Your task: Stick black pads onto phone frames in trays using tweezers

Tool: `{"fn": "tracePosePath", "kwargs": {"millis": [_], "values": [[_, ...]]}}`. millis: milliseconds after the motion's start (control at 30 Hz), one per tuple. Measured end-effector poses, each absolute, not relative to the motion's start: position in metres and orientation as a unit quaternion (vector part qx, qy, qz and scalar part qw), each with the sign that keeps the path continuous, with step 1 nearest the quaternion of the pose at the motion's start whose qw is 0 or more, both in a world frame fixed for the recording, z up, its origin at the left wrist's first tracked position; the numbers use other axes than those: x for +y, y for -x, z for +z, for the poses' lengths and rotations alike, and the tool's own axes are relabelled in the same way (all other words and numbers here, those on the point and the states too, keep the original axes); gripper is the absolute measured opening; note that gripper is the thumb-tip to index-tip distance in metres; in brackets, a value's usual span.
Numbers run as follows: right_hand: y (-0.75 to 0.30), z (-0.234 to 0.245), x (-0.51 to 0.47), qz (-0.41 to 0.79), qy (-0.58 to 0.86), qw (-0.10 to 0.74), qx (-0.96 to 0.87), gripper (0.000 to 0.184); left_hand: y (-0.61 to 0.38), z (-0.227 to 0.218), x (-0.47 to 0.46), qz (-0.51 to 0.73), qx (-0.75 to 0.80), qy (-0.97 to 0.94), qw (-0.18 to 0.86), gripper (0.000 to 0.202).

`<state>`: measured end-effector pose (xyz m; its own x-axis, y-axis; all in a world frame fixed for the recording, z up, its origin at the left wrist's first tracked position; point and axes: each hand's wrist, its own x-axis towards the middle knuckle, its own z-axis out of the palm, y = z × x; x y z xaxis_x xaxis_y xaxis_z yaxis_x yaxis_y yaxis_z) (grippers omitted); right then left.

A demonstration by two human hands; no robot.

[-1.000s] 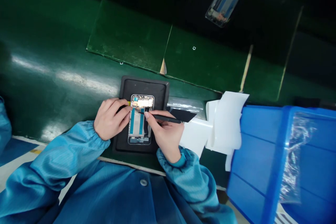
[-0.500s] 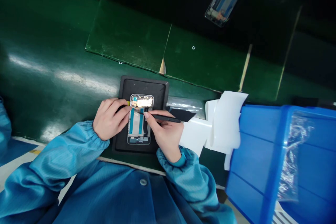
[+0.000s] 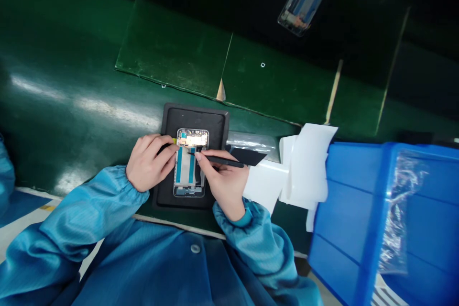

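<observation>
An opened smartphone (image 3: 185,174) lies in a black tray (image 3: 195,117), its gold-coloured circuit board at the top and two blue strips running down its middle. My left hand (image 3: 148,162) is closed at the phone's left edge, its fingertips against the frame beside the board. A small yellow piece (image 3: 174,140) shows by those fingertips. Between the thumb and fingers of my right hand (image 3: 227,179) are slim black tweezers (image 3: 224,159), held like a pen. Their pointed tip is over the phone just below the board; whether it touches anything cannot be made out.
White sheets (image 3: 304,167) and a clear plastic piece (image 3: 253,141) lie right of the tray. A black flat piece (image 3: 251,157) sits behind my right hand. Farther right stands a blue bin (image 3: 351,201) with clear film. Another opened phone (image 3: 304,2) lies at the back.
The tweezers' tip and my right hand have shifted very slightly left. My left hand keeps its place at the phone's edge; the whole view has drifted a little.
</observation>
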<state>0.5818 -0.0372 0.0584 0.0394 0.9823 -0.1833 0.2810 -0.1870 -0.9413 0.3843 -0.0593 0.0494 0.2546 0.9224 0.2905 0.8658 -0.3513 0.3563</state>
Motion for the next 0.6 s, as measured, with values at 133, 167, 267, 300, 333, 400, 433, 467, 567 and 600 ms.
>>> {"fn": "tracePosePath", "kwargs": {"millis": [133, 167, 267, 300, 333, 400, 433, 467, 567, 600], "values": [[-0.582, 0.058, -0.037, 0.463, 0.613, 0.377, -0.517, 0.011, -0.382, 0.052, -0.058, 0.224, 0.545, -0.806, 0.056, 0.020], [-0.581, 0.058, -0.037, 0.462, 0.614, 0.375, -0.518, 0.011, -0.382, 0.054, -0.058, 0.217, 0.535, -0.815, 0.050, 0.021], [-0.581, 0.059, -0.037, 0.457, 0.615, 0.367, -0.528, 0.012, -0.383, 0.059, -0.058, 0.179, 0.514, -0.839, 0.023, 0.023], [-0.581, 0.059, -0.038, 0.455, 0.614, 0.365, -0.532, 0.011, -0.383, 0.061, -0.058, 0.165, 0.511, -0.843, 0.015, 0.024], [-0.581, 0.059, -0.038, 0.454, 0.612, 0.363, -0.536, 0.011, -0.384, 0.062, -0.058, 0.153, 0.510, -0.846, 0.010, 0.024], [-0.583, 0.061, -0.039, 0.449, 0.611, 0.361, -0.543, 0.012, -0.387, 0.063, -0.060, 0.138, 0.511, -0.848, 0.014, 0.025], [-0.584, 0.062, -0.040, 0.445, 0.613, 0.362, -0.542, 0.013, -0.388, 0.063, -0.061, 0.133, 0.511, -0.849, 0.022, 0.026], [-0.585, 0.063, -0.041, 0.441, 0.617, 0.366, -0.539, 0.013, -0.389, 0.063, -0.061, 0.128, 0.511, -0.849, 0.032, 0.027], [-0.592, 0.067, -0.043, 0.424, 0.632, 0.381, -0.525, 0.013, -0.391, 0.063, -0.062, 0.103, 0.513, -0.850, 0.051, 0.031], [-0.595, 0.068, -0.044, 0.421, 0.635, 0.384, -0.522, 0.013, -0.390, 0.064, -0.061, 0.094, 0.512, -0.852, 0.050, 0.033]]}}
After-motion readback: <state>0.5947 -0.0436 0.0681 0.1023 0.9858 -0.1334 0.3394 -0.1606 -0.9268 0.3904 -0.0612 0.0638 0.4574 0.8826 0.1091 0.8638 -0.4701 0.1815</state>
